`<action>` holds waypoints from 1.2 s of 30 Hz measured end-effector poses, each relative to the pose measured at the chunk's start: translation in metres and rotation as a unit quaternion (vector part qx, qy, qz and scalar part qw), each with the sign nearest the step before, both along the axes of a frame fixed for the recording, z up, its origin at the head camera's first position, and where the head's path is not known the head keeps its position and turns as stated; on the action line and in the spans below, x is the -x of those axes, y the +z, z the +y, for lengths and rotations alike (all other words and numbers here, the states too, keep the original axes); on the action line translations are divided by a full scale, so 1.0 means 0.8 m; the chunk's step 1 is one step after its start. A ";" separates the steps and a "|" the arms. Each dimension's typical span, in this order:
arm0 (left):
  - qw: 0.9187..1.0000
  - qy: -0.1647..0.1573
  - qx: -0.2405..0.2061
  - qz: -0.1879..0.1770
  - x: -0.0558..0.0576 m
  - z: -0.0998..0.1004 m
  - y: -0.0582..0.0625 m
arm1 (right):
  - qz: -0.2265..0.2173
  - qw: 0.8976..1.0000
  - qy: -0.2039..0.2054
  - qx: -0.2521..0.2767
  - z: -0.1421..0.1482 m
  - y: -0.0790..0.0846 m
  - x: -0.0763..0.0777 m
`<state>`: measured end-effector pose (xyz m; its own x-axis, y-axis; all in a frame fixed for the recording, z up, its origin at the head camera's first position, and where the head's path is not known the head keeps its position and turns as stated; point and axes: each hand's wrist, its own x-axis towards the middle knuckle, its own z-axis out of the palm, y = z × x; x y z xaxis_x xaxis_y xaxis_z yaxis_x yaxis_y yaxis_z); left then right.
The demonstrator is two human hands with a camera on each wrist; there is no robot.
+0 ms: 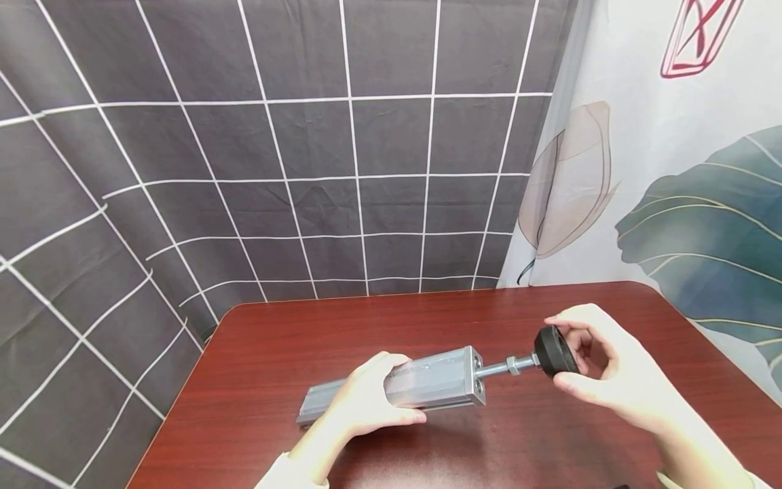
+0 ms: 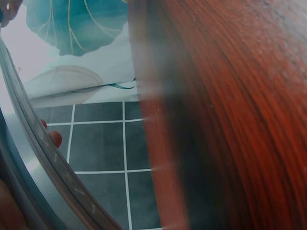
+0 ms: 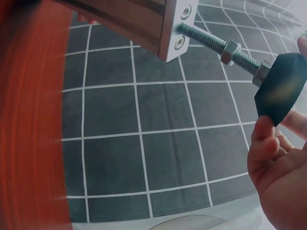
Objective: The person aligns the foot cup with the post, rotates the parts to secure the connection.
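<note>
My left hand grips a silver aluminium profile, its thumb and fingers on opposite sides. The profile is held over the table, and its right end carries a square plate with screws. From that plate a threaded rod with a hex nut sticks out. At the rod's far end sits a black round foot. The thumb and fingertips of my right hand pinch the foot's rim. In the left wrist view the profile runs close along the left side, and the black foot cannot be seen.
A reddish-brown wooden table lies under both hands. Behind it hangs a dark grey cloth with a white grid. To the right is a white curtain with leaf prints.
</note>
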<state>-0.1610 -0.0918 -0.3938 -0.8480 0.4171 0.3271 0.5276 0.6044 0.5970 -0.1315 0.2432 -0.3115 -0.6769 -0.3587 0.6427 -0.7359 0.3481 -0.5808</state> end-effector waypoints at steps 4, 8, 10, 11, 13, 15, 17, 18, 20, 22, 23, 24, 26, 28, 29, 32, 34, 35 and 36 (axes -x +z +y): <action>1.000 -0.001 -0.001 0.001 -0.001 0.000 0.000 | 0.012 0.999 -0.032 -0.004 -0.004 0.003 -0.003; 1.000 -0.003 -0.005 0.002 -0.001 -0.001 -0.001 | 0.004 0.999 -0.049 0.008 -0.009 0.003 -0.005; 1.000 -0.002 -0.009 0.001 0.000 -0.001 -0.001 | 0.001 0.998 -0.063 0.009 -0.011 0.003 -0.005; 1.000 -0.001 -0.012 0.000 0.000 -0.002 -0.002 | -0.004 0.997 -0.072 0.010 -0.012 0.003 -0.005; 1.000 0.002 -0.018 -0.003 0.000 -0.003 -0.002 | -0.016 0.996 -0.088 0.007 -0.014 0.002 -0.006; 1.000 0.003 -0.024 -0.005 0.000 -0.003 -0.002 | -0.024 0.996 -0.089 -0.006 -0.013 0.001 -0.007; 1.000 0.000 -0.023 -0.005 0.000 -0.004 -0.001 | -0.033 0.997 -0.066 -0.022 -0.010 0.000 -0.007; 1.000 -0.003 -0.022 -0.004 0.000 -0.004 -0.001 | -0.037 0.998 -0.045 -0.029 -0.007 0.000 -0.008; 1.000 -0.008 -0.017 0.000 0.000 -0.003 -0.001 | -0.052 0.998 0.004 -0.043 0.000 -0.001 -0.010; 1.000 -0.010 -0.009 0.002 0.000 -0.002 -0.001 | -0.059 0.996 0.044 -0.051 0.007 -0.002 -0.010; 1.000 -0.011 -0.009 0.002 0.000 -0.002 -0.001 | -0.053 0.995 0.058 -0.054 0.011 -0.002 -0.010; 1.000 -0.010 -0.009 0.002 0.000 -0.002 -0.001 | -0.043 0.995 0.063 -0.060 0.015 -0.002 -0.011; 1.000 -0.008 -0.009 -0.001 0.000 -0.001 0.000 | -0.018 0.994 0.055 -0.088 0.020 0.001 -0.014; 1.000 -0.008 -0.012 -0.006 0.000 -0.001 0.001 | 0.025 0.993 0.056 -0.102 0.024 0.003 -0.016; 1.000 -0.008 -0.014 -0.008 0.000 -0.001 0.001 | 0.037 0.992 0.053 -0.109 0.025 0.004 -0.018; 1.000 -0.009 -0.016 -0.011 0.000 -0.002 0.001 | 0.064 0.990 0.064 -0.108 0.027 0.005 -0.019; 1.000 -0.011 -0.018 -0.012 -0.001 -0.002 0.001 | 0.066 0.991 0.079 -0.087 0.027 0.004 -0.017; 1.000 -0.012 -0.020 -0.012 -0.001 -0.002 0.001 | 0.057 0.992 0.081 -0.078 0.026 0.004 -0.016; 1.000 -0.012 -0.021 -0.012 -0.001 -0.002 0.001 | 0.050 0.993 0.087 -0.065 0.026 0.004 -0.015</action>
